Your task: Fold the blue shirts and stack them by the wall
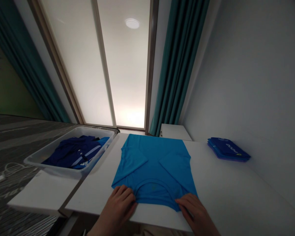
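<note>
A bright blue T-shirt (153,167) lies spread on the white table, its neckline towards me and both sleeves folded inward over the body. My left hand (121,203) is closed on the shirt's near edge, left of the collar. To the right of the collar, my right hand (193,209) pinches the same near edge between thumb and fingers. The cloth lies mostly flat, with its near right corner slightly drawn towards me. Parts of both hands' fingertips are hidden by the fabric.
On the left stands a translucent plastic bin (61,170) of crumpled dark blue clothes (73,150). A stack of folded blue garments (227,149) sits on the white table (226,193) at the right, near the wall. Beyond the far edge is a white cabinet (174,131).
</note>
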`<state>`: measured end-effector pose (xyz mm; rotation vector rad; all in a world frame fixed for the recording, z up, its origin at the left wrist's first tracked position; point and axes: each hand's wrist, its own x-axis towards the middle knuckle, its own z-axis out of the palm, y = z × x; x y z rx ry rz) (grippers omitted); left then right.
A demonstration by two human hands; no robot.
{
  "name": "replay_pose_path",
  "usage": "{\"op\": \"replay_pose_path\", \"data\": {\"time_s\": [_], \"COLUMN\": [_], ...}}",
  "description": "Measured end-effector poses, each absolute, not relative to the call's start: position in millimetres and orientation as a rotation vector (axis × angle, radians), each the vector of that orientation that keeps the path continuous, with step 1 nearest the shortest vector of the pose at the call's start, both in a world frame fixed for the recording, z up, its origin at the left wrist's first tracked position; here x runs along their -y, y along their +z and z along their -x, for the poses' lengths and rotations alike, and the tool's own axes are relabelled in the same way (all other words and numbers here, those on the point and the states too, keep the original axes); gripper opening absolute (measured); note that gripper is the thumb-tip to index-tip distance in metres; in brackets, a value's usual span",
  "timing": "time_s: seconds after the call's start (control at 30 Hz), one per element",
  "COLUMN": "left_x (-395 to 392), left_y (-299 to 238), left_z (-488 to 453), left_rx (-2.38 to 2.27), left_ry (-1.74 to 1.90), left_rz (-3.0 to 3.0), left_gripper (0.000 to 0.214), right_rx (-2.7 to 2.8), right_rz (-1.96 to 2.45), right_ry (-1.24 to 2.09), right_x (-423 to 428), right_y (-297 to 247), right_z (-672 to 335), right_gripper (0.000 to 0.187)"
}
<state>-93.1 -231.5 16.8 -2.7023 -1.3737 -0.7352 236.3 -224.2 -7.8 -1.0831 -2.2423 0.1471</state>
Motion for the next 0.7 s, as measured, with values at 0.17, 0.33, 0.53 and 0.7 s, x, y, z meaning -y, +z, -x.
{"op": "replay_pose_path", "data": {"time_s": [0.17, 0.33, 0.53, 0.7], "left_x": [232.6, 233.3, 234.5, 219.3], "left_y": [19.4, 18.6, 29.1, 37.7], "left_z": [95.7, 100.0, 97.1, 89.0], "left_rx": [1.341, 1.338, 1.385, 1.425], "left_ry": [-0.730, -0.712, -0.670, -0.698], "left_rz": [2.755, 2.795, 2.831, 2.795], "left_gripper": [0.008, 0.007, 0.012, 0.019], "right_rx": [2.245, 2.325, 2.385, 2.373], "right_rz": [1.189, 1.255, 1.275, 1.321], "right_ry": [0.096, 0.068, 0.115, 0.146], "right_x": [220.4, 217.9, 219.4, 214.7], "right_y": [-13.9, -19.9, -11.9, -3.7], "right_z": [-229.3, -226.7, -228.1, -224.1], "right_gripper": [0.027, 0.033, 0.033, 0.035]}}
